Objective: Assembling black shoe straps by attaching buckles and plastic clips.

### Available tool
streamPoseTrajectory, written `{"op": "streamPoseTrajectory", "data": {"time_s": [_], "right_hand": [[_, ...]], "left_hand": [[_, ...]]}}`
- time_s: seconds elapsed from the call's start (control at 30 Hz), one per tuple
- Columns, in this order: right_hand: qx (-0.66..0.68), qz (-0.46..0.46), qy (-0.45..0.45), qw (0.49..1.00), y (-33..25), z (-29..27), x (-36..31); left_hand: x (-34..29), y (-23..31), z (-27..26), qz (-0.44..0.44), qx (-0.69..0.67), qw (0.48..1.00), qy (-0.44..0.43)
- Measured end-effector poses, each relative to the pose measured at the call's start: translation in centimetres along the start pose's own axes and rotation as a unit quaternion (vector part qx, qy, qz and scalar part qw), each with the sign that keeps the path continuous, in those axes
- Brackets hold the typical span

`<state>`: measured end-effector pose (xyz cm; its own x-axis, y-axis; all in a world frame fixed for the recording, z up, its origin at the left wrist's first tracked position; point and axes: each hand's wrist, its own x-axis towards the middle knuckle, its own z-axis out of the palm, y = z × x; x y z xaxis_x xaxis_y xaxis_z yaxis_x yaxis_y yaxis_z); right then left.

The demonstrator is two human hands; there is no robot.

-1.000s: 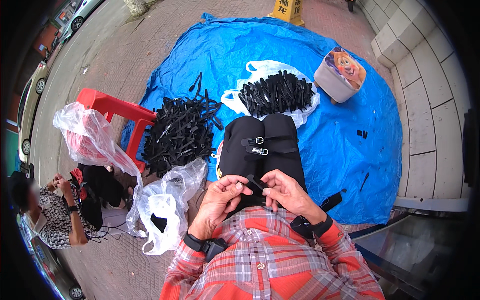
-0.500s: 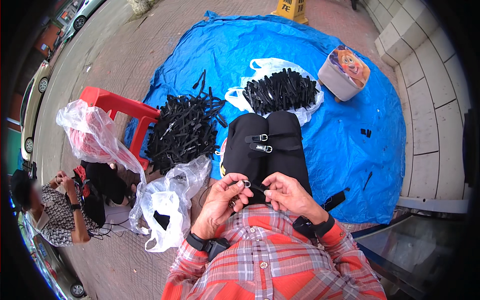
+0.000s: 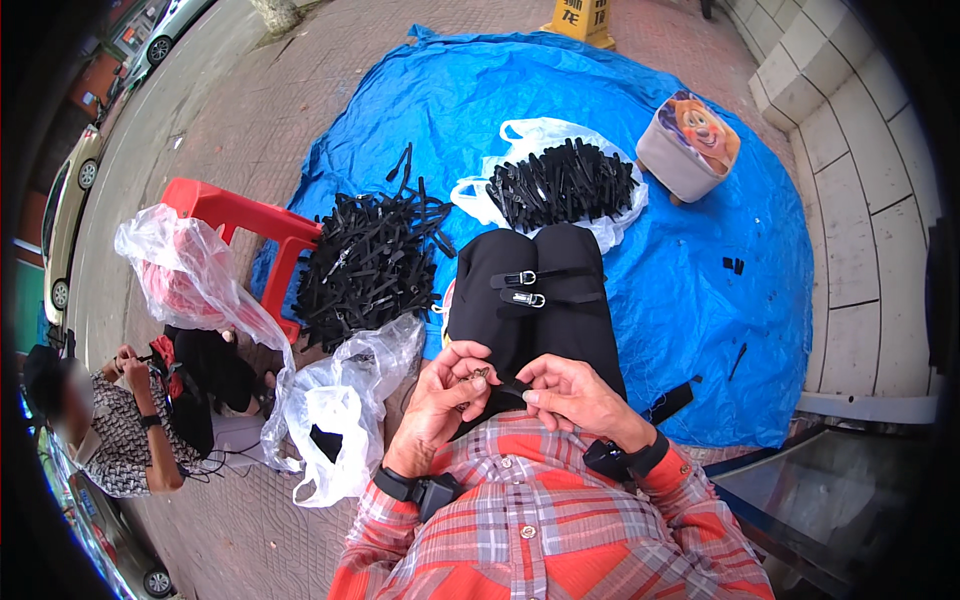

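Note:
Over my lap, my left hand (image 3: pixel 446 397) is closed, pinching a small black buckle strap (image 3: pixel 513 385); a metal piece glints at its fingertips. The thumb and fingers of my right hand (image 3: pixel 577 397) grip the strap's other end. My fingers cover much of it. Across my black-trousered thighs lie two more black straps, an upper one with a silver buckle (image 3: pixel 527 278) and a lower one with another silver buckle (image 3: pixel 537 300). Past my knees, many black straps (image 3: pixel 565 182) are lined up on a white plastic bag (image 3: pixel 515 129). To the left sits a loose heap of black straps (image 3: pixel 370 265).
A blue tarp (image 3: pixel 710 330) spreads under the straps. On the left are a red plastic stool (image 3: pixel 203 197), clear plastic bags (image 3: pixel 345 385) and a seated person (image 3: pixel 125 425). A cartoon-printed stool (image 3: pixel 690 150) stands far right, near a tiled wall (image 3: pixel 850 250). A glass-topped case (image 3: pixel 840 490) is close at right.
My left fingers have turned and curled over the strap's buckle, which showed more plainly before. My right hand has shifted slightly. The straps on my thighs stay put.

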<state>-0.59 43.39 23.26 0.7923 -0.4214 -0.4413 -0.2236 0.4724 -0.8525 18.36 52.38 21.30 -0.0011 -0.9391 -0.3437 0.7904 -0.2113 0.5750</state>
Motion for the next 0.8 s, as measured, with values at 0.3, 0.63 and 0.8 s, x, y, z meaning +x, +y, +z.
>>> {"op": "streamPoseTrajectory", "data": {"time_s": [0.3,0.63,0.8], "right_hand": [[0.016,-0.005,-0.022,1.000,0.4,0.1,0.0],[0.001,-0.023,-0.048,0.999,0.2,0.2,0.3],[0.049,-0.031,0.024,0.998,0.2,1.4,0.3]], "left_hand": [[-0.4,-0.3,-0.6,-0.042,0.095,0.994,0.035],[-0.9,-0.7,0.2,-0.058,0.194,0.978,0.046],[-1.5,-0.5,0.1,-0.074,0.109,0.991,0.036]]}}
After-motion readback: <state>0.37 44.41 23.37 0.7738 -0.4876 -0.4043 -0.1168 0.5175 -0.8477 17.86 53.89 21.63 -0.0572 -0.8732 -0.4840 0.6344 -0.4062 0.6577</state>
